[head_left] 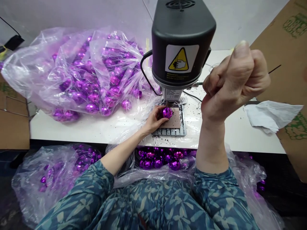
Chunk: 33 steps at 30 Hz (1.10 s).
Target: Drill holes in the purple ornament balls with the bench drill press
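Note:
My left hand (pixel 154 119) pinches a shiny purple faceted ball ornament (pixel 167 112) between thumb and fingers. The ball rests on a brown square board (pixel 176 119) over a grey slotted metal base (pixel 183 129), directly below the chuck (pixel 170 103) of a black bench drill press (pixel 183 38). Whether a bit touches the ball cannot be made out. My right hand (pixel 236 80) is raised beside the machine, fist closed around the press lever (pixel 198 83); most of the lever is hidden by the fingers.
A large clear bag (pixel 96 67) of purple balls lies left on the white table (pixel 72 129). More balls (pixel 158 162) lie in plastic at my lap. Dark shavings surround the base. At right are white crumpled paper (pixel 271 113) and a cardboard box (pixel 287 64).

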{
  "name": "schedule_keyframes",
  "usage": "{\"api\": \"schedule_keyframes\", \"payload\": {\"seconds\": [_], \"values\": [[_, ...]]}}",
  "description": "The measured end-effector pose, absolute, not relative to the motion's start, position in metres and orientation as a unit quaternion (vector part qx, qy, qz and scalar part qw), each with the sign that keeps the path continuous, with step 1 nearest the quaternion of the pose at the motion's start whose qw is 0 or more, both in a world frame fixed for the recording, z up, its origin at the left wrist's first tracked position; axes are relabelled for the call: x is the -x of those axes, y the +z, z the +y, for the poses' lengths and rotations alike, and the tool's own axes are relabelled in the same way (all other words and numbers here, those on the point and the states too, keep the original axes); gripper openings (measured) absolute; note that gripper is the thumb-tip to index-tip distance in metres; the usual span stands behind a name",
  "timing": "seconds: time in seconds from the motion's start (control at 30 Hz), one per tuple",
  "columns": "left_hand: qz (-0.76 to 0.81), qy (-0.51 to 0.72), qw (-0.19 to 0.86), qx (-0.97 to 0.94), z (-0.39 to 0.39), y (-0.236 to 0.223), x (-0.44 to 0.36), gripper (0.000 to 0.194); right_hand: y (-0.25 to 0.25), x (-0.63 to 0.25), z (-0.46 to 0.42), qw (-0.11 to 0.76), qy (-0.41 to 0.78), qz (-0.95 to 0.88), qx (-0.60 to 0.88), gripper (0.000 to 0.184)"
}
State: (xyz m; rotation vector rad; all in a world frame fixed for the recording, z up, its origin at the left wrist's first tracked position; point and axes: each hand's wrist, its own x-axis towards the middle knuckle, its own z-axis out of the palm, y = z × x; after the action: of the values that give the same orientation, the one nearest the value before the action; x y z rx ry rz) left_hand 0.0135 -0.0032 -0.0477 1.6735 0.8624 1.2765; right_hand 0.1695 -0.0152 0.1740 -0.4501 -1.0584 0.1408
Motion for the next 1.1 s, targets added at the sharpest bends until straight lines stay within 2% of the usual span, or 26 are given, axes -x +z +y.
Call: {"api": "schedule_keyframes", "payload": {"seconds": [0.17, 0.4, 0.77, 1.1], "values": [[0.357, 0.499, 0.417, -0.671, -0.015, -0.041, -0.013, 0.061, 0.173, -0.169, -0.015, 0.841, 0.086, -0.493, 0.206, 0.058], [0.366, 0.490, 0.378, -0.695, -0.016, -0.030, -0.021, 0.052, 0.173, -0.169, -0.015, 0.834, 0.054, -0.496, 0.236, 0.059], [0.397, 0.501, 0.421, -0.644, -0.022, -0.040, -0.030, 0.060, 0.171, -0.170, -0.019, 0.819, 0.039, -0.506, 0.267, 0.056], [0.382, 0.511, 0.411, -0.651, -0.021, -0.046, -0.031, 0.060, 0.141, -0.169, -0.023, 0.853, 0.044, -0.498, 0.146, 0.051]]}}
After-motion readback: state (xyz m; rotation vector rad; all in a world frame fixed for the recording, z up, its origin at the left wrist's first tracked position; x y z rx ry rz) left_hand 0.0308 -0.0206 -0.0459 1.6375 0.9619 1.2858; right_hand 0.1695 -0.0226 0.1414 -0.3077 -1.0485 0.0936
